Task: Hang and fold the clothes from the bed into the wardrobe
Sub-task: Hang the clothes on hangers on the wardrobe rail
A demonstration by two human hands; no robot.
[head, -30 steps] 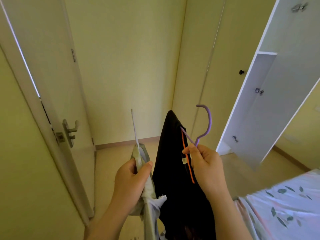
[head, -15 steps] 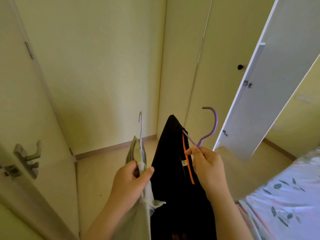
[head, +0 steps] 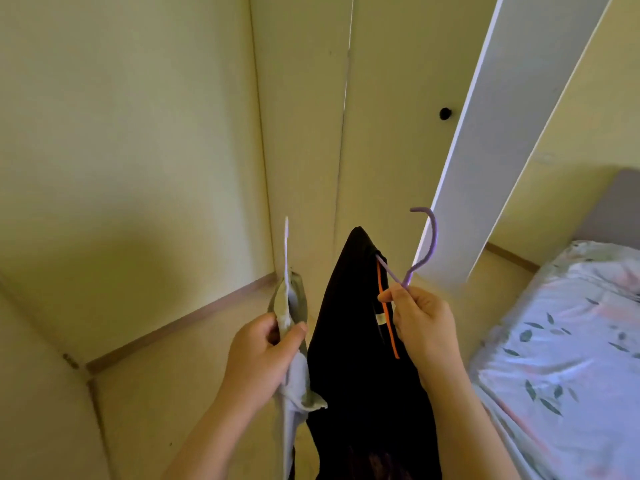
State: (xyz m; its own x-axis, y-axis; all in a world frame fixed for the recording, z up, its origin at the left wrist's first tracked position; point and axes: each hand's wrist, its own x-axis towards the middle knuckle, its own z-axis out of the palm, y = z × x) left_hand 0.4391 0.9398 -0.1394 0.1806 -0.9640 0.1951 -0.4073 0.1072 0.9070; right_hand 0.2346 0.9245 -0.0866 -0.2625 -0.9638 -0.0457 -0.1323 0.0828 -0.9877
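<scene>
Left hand [head: 263, 355] grips grey garment [head: 295, 382], right hand [head: 424, 327] purple hanger [head: 432, 237], both seemingly upright.

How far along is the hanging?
Done: black garment with orange trim sits on the purple hanger, pale grey garment on the thin white hanger. In hand: right hand pinches the purple one, left hand grips the grey one. Left: hooking both inside, past the open white wardrobe door.

No legible text or labels
</scene>
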